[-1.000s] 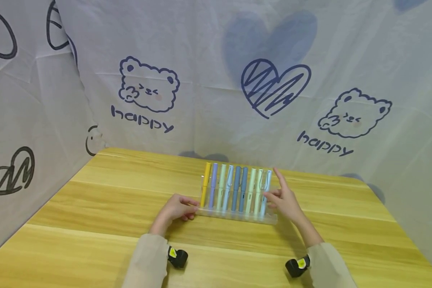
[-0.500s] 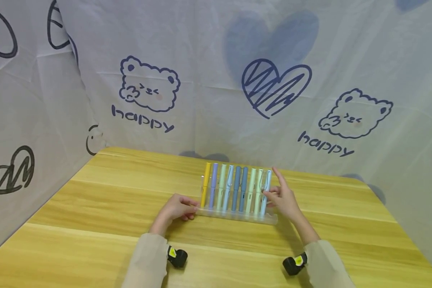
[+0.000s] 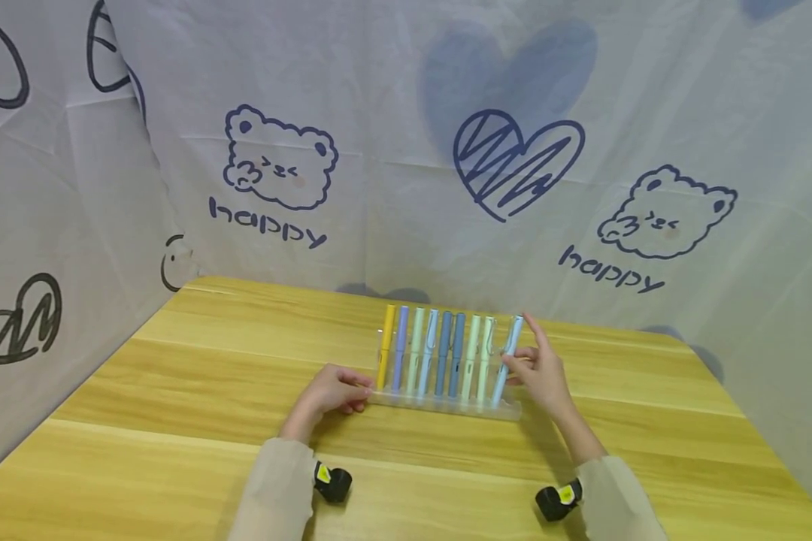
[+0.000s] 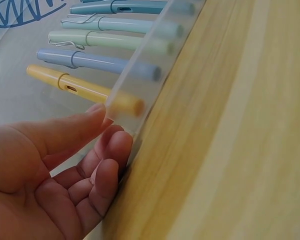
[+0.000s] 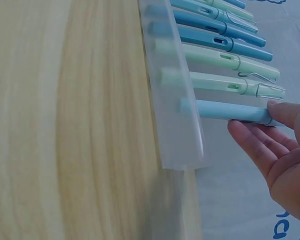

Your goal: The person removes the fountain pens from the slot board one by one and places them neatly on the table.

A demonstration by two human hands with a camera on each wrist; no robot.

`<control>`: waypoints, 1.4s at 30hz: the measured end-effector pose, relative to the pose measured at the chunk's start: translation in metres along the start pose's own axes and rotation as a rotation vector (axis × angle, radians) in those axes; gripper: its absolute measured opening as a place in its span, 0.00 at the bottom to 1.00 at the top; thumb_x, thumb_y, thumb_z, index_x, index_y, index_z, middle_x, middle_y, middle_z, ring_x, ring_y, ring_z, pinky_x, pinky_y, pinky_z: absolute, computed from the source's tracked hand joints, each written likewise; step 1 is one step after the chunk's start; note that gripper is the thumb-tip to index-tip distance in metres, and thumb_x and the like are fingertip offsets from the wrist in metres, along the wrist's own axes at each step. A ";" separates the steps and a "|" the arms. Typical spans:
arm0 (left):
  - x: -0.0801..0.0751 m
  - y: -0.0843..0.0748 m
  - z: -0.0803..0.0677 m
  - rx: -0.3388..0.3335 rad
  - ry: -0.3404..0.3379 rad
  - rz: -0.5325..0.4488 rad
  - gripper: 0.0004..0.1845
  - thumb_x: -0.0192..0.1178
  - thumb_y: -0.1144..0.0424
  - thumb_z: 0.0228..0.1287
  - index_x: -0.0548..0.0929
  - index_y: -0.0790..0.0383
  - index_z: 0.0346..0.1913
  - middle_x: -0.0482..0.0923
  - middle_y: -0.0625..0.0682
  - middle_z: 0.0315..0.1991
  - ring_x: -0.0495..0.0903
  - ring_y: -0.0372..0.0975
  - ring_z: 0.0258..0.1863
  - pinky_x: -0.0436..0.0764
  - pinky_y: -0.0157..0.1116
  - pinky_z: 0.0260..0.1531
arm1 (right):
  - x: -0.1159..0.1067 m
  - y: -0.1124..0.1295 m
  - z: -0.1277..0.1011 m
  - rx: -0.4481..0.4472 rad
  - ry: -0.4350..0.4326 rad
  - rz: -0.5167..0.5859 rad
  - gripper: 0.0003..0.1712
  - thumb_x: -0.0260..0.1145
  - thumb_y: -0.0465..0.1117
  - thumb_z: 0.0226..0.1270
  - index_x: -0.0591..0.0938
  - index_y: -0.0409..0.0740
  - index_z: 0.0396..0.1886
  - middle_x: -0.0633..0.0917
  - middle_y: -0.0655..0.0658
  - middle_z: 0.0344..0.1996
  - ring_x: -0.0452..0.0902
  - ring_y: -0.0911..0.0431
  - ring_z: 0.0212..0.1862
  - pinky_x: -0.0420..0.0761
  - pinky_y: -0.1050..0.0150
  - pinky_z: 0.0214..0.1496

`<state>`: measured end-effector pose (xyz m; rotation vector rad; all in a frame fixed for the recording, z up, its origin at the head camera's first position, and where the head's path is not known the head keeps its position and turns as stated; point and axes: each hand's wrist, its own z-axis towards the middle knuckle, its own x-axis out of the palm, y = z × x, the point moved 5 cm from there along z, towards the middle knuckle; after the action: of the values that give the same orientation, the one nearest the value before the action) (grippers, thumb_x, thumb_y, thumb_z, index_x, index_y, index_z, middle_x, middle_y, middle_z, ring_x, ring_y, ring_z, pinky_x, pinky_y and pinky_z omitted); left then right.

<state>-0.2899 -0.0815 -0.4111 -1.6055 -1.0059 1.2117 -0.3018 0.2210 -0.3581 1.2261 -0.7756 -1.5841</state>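
Pale blue pen (image 3: 507, 361), last on the right in the clear rack (image 3: 446, 406), pinched by my right hand (image 3: 544, 376) and tilted. Left hand (image 3: 331, 392), fingers relaxed, touches the rack's left end beside the yellow pen (image 3: 386, 346).

A pale blue pen (image 3: 507, 359), capped, leans rightward in the last slot of a clear rack (image 3: 446, 406) holding eight upright pens.
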 end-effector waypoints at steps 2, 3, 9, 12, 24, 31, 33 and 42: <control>0.000 0.000 0.000 -0.001 0.001 0.001 0.10 0.60 0.72 0.55 0.81 0.73 0.40 0.80 0.55 0.24 0.76 0.36 0.18 0.75 0.31 0.19 | -0.002 0.002 0.000 -0.024 -0.019 -0.007 0.44 0.59 0.24 0.57 0.50 0.49 0.69 0.77 0.24 0.34 0.80 0.51 0.27 0.79 0.51 0.28; 0.000 0.000 0.000 0.001 0.002 0.002 0.10 0.60 0.72 0.55 0.81 0.74 0.40 0.80 0.55 0.24 0.76 0.36 0.18 0.75 0.31 0.19 | -0.003 0.003 -0.001 -0.037 -0.029 -0.008 0.44 0.59 0.24 0.57 0.51 0.48 0.69 0.77 0.24 0.34 0.80 0.52 0.27 0.79 0.51 0.27; 0.001 -0.001 -0.001 0.014 0.009 -0.004 0.10 0.60 0.73 0.55 0.81 0.74 0.40 0.80 0.56 0.24 0.76 0.36 0.18 0.75 0.31 0.19 | -0.005 0.018 -0.005 -0.097 -0.071 0.030 0.44 0.59 0.21 0.55 0.52 0.44 0.69 0.77 0.24 0.32 0.79 0.56 0.25 0.79 0.52 0.27; 0.001 0.000 -0.001 0.013 0.011 -0.005 0.10 0.60 0.72 0.55 0.81 0.74 0.40 0.80 0.55 0.23 0.76 0.36 0.18 0.75 0.31 0.18 | -0.008 0.021 -0.006 -0.118 -0.101 0.047 0.44 0.59 0.22 0.55 0.52 0.43 0.68 0.77 0.25 0.32 0.79 0.59 0.25 0.79 0.55 0.26; 0.001 0.001 0.000 0.020 0.027 -0.017 0.11 0.59 0.73 0.55 0.80 0.75 0.41 0.80 0.56 0.24 0.76 0.36 0.18 0.75 0.30 0.18 | -0.021 0.019 -0.005 -0.142 -0.206 0.114 0.24 0.61 0.21 0.52 0.66 0.25 0.50 0.77 0.43 0.24 0.76 0.64 0.22 0.79 0.65 0.22; 0.000 0.001 0.000 0.019 0.035 -0.013 0.11 0.59 0.73 0.55 0.80 0.76 0.41 0.80 0.56 0.24 0.76 0.35 0.18 0.76 0.30 0.19 | -0.037 -0.040 0.013 -0.231 -0.155 0.254 0.19 0.67 0.31 0.52 0.75 0.34 0.45 0.77 0.43 0.26 0.79 0.57 0.25 0.79 0.63 0.21; 0.000 0.000 0.000 0.018 0.033 -0.013 0.11 0.59 0.73 0.55 0.80 0.76 0.40 0.80 0.56 0.24 0.76 0.35 0.18 0.76 0.31 0.19 | -0.044 -0.074 0.026 -0.203 -0.168 0.232 0.22 0.69 0.34 0.51 0.75 0.37 0.48 0.78 0.42 0.29 0.79 0.56 0.26 0.79 0.61 0.21; 0.000 0.000 0.000 0.020 0.044 -0.023 0.11 0.59 0.72 0.55 0.80 0.76 0.40 0.80 0.56 0.25 0.76 0.35 0.18 0.76 0.30 0.19 | -0.060 -0.110 0.034 -0.074 -0.221 0.140 0.26 0.72 0.41 0.47 0.75 0.40 0.47 0.79 0.34 0.39 0.80 0.53 0.27 0.78 0.56 0.19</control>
<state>-0.2898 -0.0812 -0.4108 -1.5945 -0.9786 1.1624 -0.3646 0.3126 -0.4252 0.9332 -0.9142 -1.6345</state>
